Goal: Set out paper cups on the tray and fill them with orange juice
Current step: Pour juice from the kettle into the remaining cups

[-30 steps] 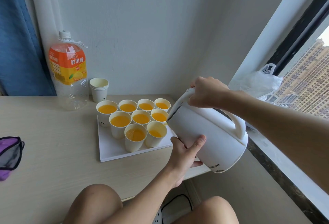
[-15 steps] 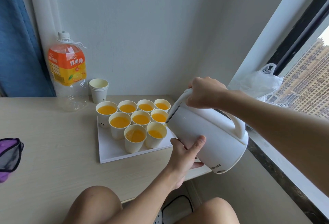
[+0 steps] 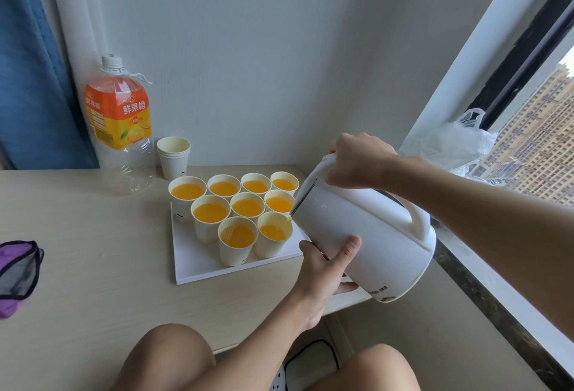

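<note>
We see a flat white tray (image 3: 198,266) on a pale wooden table (image 3: 77,235). Nine paper cups (image 3: 223,188) stand close together on the tray, and each one has orange juice (image 3: 211,213) in it. The cups are round, white and smooth. The front right cup (image 3: 273,235) is less full than the rest. A white kettle (image 3: 366,235) is tipped over the right edge of the tray. Its spout is just above that cup, with a thin bit of juice at the tip. The kettle is round, smooth and a little shiny. Our left hand (image 3: 323,272) holds the kettle's side from below, thumb pressed on it and fingers curled under. Our right hand (image 3: 357,160) grips the kettle's top, fingers curled tight over it. Behind the tray stands a small stack of empty cups (image 3: 173,156). Left of that stack is a big clear plastic bottle (image 3: 121,123) with an orange label and a white cap. It looks almost empty.
</note>
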A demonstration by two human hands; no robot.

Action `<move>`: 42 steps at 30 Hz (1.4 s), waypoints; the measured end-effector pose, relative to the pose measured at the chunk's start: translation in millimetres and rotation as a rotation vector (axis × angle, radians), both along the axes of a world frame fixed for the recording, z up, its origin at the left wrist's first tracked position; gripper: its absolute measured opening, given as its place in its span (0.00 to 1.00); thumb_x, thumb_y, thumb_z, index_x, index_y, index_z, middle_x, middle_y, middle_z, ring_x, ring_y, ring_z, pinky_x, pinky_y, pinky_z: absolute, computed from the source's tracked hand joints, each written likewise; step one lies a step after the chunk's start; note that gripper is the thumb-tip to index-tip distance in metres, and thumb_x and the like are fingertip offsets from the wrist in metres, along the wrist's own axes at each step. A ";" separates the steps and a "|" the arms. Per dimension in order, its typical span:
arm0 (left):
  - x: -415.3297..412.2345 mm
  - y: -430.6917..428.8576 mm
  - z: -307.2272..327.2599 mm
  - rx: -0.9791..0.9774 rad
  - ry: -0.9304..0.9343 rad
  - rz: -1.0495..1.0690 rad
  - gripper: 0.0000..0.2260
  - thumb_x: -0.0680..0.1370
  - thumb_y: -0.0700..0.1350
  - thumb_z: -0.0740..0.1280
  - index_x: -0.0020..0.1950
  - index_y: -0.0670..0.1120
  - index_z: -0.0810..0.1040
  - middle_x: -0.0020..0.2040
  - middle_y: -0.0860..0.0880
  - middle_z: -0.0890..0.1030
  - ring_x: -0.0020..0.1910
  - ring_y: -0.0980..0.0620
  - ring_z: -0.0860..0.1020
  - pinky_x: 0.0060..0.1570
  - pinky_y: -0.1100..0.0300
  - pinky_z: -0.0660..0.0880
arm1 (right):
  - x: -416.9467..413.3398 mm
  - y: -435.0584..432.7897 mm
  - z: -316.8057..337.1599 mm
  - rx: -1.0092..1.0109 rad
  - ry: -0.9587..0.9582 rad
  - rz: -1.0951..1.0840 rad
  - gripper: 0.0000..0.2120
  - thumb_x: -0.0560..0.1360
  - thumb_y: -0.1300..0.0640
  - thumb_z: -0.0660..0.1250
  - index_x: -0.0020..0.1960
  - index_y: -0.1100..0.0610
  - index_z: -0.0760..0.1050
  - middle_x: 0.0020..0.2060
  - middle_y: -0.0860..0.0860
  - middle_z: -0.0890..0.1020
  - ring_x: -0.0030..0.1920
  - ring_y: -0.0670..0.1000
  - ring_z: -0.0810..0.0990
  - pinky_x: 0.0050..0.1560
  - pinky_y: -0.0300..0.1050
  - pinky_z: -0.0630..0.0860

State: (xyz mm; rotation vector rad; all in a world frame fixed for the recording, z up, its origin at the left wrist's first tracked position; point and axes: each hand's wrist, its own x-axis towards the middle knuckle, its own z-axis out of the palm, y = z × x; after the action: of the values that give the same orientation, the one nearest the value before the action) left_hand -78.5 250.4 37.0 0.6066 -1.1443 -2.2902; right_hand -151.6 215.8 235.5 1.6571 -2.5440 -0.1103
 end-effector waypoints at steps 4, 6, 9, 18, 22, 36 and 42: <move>0.0 -0.3 -0.8 0.001 0.002 -0.007 0.53 0.57 0.69 0.82 0.70 0.42 0.64 0.66 0.45 0.78 0.64 0.44 0.80 0.56 0.36 0.81 | 0.1 0.2 -0.4 0.002 0.001 0.000 0.10 0.72 0.52 0.65 0.49 0.55 0.77 0.37 0.52 0.76 0.40 0.58 0.77 0.33 0.41 0.68; -0.3 -0.6 -1.0 -0.001 0.000 -0.007 0.53 0.57 0.69 0.82 0.70 0.42 0.64 0.66 0.45 0.78 0.64 0.44 0.80 0.56 0.36 0.81 | 0.3 0.7 -0.1 0.004 0.000 -0.002 0.10 0.72 0.52 0.65 0.49 0.55 0.77 0.37 0.52 0.75 0.40 0.58 0.77 0.34 0.41 0.68; -0.5 -0.5 -0.9 0.000 -0.001 -0.005 0.53 0.57 0.68 0.82 0.70 0.42 0.64 0.66 0.44 0.78 0.64 0.44 0.81 0.56 0.36 0.81 | 0.6 0.8 0.4 0.005 0.002 -0.005 0.09 0.72 0.52 0.65 0.50 0.55 0.77 0.37 0.51 0.74 0.40 0.58 0.76 0.33 0.40 0.67; -0.7 -0.2 -1.3 0.002 -0.001 -0.002 0.46 0.63 0.63 0.79 0.71 0.42 0.64 0.66 0.43 0.78 0.64 0.45 0.80 0.56 0.36 0.81 | 3.4 -0.5 0.9 0.003 0.008 0.008 0.11 0.74 0.51 0.64 0.51 0.57 0.78 0.38 0.52 0.76 0.40 0.58 0.77 0.32 0.40 0.67; -0.7 -0.2 -0.7 0.008 -0.002 0.000 0.46 0.63 0.63 0.79 0.70 0.41 0.64 0.66 0.43 0.78 0.64 0.45 0.80 0.56 0.37 0.81 | 4.0 -1.5 0.6 0.004 0.009 0.017 0.12 0.74 0.50 0.64 0.52 0.56 0.78 0.38 0.52 0.76 0.41 0.59 0.78 0.32 0.40 0.67; -1.6 -1.1 -0.9 0.023 0.008 0.008 0.55 0.56 0.68 0.83 0.71 0.41 0.64 0.66 0.43 0.79 0.64 0.44 0.81 0.55 0.37 0.82 | 7.2 -1.8 2.0 0.007 0.016 0.027 0.10 0.74 0.51 0.64 0.50 0.56 0.76 0.36 0.52 0.74 0.37 0.56 0.74 0.30 0.39 0.64; -1.4 -1.0 -0.7 0.027 0.017 0.004 0.55 0.56 0.68 0.83 0.71 0.41 0.64 0.66 0.43 0.79 0.64 0.44 0.81 0.55 0.37 0.82 | 8.4 -1.5 3.0 0.013 0.020 0.027 0.09 0.74 0.51 0.65 0.49 0.56 0.76 0.36 0.52 0.74 0.34 0.54 0.73 0.30 0.39 0.64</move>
State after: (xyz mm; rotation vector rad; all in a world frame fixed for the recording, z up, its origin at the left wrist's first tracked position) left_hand -79.9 249.4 36.3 0.5987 -1.1049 -2.3063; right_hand -143.2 214.3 238.4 1.6855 -2.5107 -0.1405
